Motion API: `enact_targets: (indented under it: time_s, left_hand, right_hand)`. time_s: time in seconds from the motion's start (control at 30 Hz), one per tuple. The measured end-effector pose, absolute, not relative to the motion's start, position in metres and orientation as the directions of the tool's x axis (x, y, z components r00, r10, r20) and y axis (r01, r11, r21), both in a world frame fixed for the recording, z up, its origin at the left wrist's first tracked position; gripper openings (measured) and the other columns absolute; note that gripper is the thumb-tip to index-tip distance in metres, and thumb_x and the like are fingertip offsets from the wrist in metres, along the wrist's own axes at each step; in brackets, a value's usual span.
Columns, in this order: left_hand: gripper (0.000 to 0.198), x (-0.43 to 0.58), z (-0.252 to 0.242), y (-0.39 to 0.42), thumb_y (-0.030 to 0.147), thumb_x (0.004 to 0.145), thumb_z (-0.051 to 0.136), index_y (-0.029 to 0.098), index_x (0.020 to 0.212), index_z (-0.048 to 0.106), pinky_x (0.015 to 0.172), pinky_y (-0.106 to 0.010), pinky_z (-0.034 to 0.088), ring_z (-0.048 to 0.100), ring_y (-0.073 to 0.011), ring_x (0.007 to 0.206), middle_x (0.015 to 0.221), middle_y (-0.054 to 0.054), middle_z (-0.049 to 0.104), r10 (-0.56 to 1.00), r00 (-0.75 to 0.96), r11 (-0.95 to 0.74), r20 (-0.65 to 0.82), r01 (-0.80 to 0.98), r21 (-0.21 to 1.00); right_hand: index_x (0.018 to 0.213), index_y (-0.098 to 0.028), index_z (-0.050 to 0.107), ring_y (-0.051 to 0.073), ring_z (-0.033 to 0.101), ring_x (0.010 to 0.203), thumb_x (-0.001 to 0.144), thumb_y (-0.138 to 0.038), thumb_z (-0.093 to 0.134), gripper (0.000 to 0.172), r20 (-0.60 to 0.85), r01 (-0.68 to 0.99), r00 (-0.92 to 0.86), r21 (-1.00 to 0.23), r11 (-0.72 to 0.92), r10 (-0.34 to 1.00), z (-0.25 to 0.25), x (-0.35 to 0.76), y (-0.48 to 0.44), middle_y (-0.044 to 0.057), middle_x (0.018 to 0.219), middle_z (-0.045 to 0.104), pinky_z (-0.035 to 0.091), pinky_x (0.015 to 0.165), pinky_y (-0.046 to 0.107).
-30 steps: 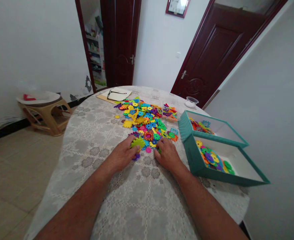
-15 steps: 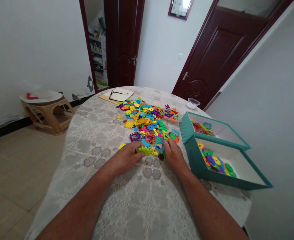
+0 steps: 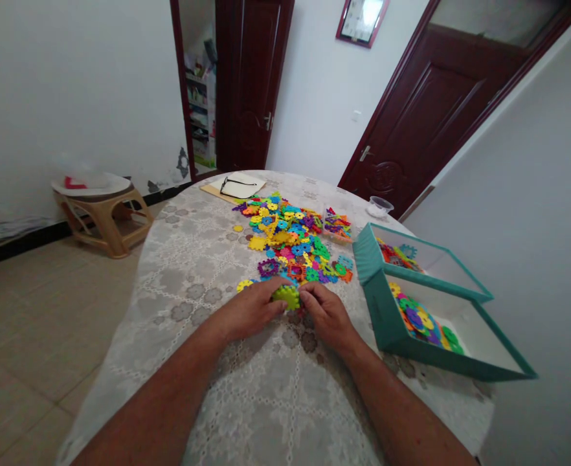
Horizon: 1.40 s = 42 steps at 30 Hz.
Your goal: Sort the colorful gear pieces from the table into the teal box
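Observation:
My left hand (image 3: 254, 310) and my right hand (image 3: 327, 314) meet at the near edge of a pile of colourful plastic gear pieces (image 3: 290, 236) on a round table (image 3: 266, 388) covered with a lace cloth. Both hands pinch a lime-green gear piece (image 3: 287, 296) between them, fingers curled on it. A purple ring-shaped piece (image 3: 268, 267) and a small yellow piece (image 3: 241, 284) lie just beyond my left hand.
Two teal boxes (image 3: 382, 317) holding more pieces stand open at the right. A small clear tray of pieces (image 3: 336, 225), a clear cup (image 3: 379, 206), and glasses on a booklet (image 3: 237, 186) lie at the far side. A wooden stool (image 3: 103, 217) stands on the floor at left.
My hands have drawn together toward me; the right hand left the pile's edge and now joins the left on the green gear piece. The camera view shifted slightly.

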<state>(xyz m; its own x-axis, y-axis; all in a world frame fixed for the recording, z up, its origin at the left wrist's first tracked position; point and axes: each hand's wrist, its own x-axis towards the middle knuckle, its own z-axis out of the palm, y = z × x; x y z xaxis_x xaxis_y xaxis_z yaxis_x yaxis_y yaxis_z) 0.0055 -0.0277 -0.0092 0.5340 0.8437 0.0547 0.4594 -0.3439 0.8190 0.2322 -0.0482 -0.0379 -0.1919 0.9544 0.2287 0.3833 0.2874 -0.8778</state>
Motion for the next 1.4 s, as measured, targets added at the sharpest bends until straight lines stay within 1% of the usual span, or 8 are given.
enact_targets:
  time_s: [0.07, 0.2, 0.33, 0.43, 0.63, 0.83, 1.0, 1.4]
  left_hand:
    - [0.020, 0.002, -0.007, -0.027, 0.028, 0.094, 0.054, 0.024, 0.111, 0.063, 0.077, -0.030, 0.044, 0.064, -0.0207, 0.089, 0.101, -0.004, 0.072, 0.842, 0.537, -0.355, 0.056, 0.472, 0.807]
    - [0.012, -0.011, -0.003, -0.019, 0.033, 0.097, 0.050, 0.023, 0.101, 0.055, 0.073, -0.030, 0.044, 0.061, -0.0204, 0.083, 0.091, -0.003, 0.067, 0.916, 0.396, -0.274, 0.061, 0.508, 0.817]
    - [0.008, -0.027, -0.007, -0.009, 0.032, 0.094, 0.054, 0.023, 0.094, 0.054, 0.075, -0.031, 0.044, 0.060, -0.0208, 0.083, 0.090, -0.002, 0.066, 0.930, 0.350, -0.309, 0.115, 0.570, 0.762]
    - [0.006, -0.034, -0.012, -0.006, 0.028, 0.092, 0.056, 0.023, 0.094, 0.058, 0.081, -0.035, 0.046, 0.063, -0.0234, 0.087, 0.095, -0.006, 0.068, 0.919, 0.366, -0.346, 0.144, 0.577, 0.740]
    - [0.020, -0.031, -0.010, -0.011, 0.024, 0.091, 0.059, 0.025, 0.108, 0.069, 0.094, -0.038, 0.048, 0.067, -0.0268, 0.101, 0.108, -0.008, 0.075, 0.891, 0.404, -0.401, 0.206, 0.490, 0.774]
    - [0.039, -0.025, -0.008, -0.014, 0.024, 0.095, 0.058, 0.028, 0.132, 0.069, 0.107, -0.038, 0.047, 0.068, -0.0274, 0.120, 0.129, -0.008, 0.075, 0.890, 0.379, -0.413, 0.252, 0.442, 0.796]
    - [0.055, -0.026, -0.008, -0.013, 0.026, 0.093, 0.063, 0.028, 0.147, 0.058, 0.119, -0.041, 0.041, 0.058, -0.0290, 0.138, 0.153, -0.008, 0.062, 0.922, 0.306, -0.354, 0.236, 0.427, 0.832]
    - [0.042, -0.038, 0.004, -0.011, 0.024, 0.089, 0.058, 0.026, 0.130, 0.068, 0.111, -0.038, 0.045, 0.064, -0.0260, 0.121, 0.134, -0.005, 0.073, 0.872, 0.438, -0.397, 0.220, 0.368, 0.841]
  right_hand:
    - [0.108, -0.024, 0.069, 0.020, 0.068, 0.087, 0.106, -0.037, 0.050, 0.023, 0.331, 0.460, -0.189, -0.802, 0.381, 0.924, -0.038, 0.234, -0.042, 0.004, 0.096, 0.071, 0.054, 0.077, 0.032]
    - [0.122, -0.023, 0.072, 0.028, 0.060, 0.125, 0.100, -0.023, 0.052, 0.029, 0.518, 0.751, -0.213, -0.456, 0.478, 0.829, -0.041, 0.239, -0.023, 0.013, 0.129, 0.068, 0.047, 0.110, 0.046]
    - [0.131, -0.021, 0.071, 0.031, 0.054, 0.133, 0.097, -0.017, 0.054, 0.038, 0.422, 0.913, -0.264, -0.182, 0.366, 0.867, -0.047, 0.241, -0.003, 0.016, 0.141, 0.062, 0.040, 0.117, 0.051]
    - [0.118, -0.021, 0.075, 0.031, 0.055, 0.129, 0.096, -0.019, 0.057, 0.028, 0.336, 0.930, -0.293, -0.115, 0.348, 0.895, -0.048, 0.241, 0.008, 0.016, 0.138, 0.064, 0.041, 0.115, 0.048]
    - [0.109, -0.019, 0.067, 0.029, 0.059, 0.118, 0.099, -0.027, 0.053, 0.020, 0.470, 0.844, -0.238, -0.332, 0.420, 0.850, -0.039, 0.239, 0.008, 0.015, 0.122, 0.069, 0.045, 0.106, 0.046]
    - [0.106, -0.024, 0.063, 0.020, 0.063, 0.086, 0.106, -0.039, 0.047, 0.022, 0.251, 0.616, -0.295, -0.687, 0.384, 0.922, -0.014, 0.214, -0.021, 0.002, 0.094, 0.070, 0.048, 0.078, 0.031]
    - [0.105, -0.024, 0.063, 0.019, 0.064, 0.086, 0.107, -0.038, 0.047, 0.021, 0.239, 0.566, -0.373, -0.707, 0.424, 0.897, -0.001, 0.201, -0.023, 0.002, 0.095, 0.070, 0.047, 0.078, 0.030]
    - [0.102, -0.024, 0.062, 0.018, 0.066, 0.076, 0.107, -0.041, 0.046, 0.024, 0.237, 0.559, -0.308, -0.739, 0.377, 0.921, -0.007, 0.204, -0.015, 0.002, 0.089, 0.069, 0.051, 0.073, 0.030]
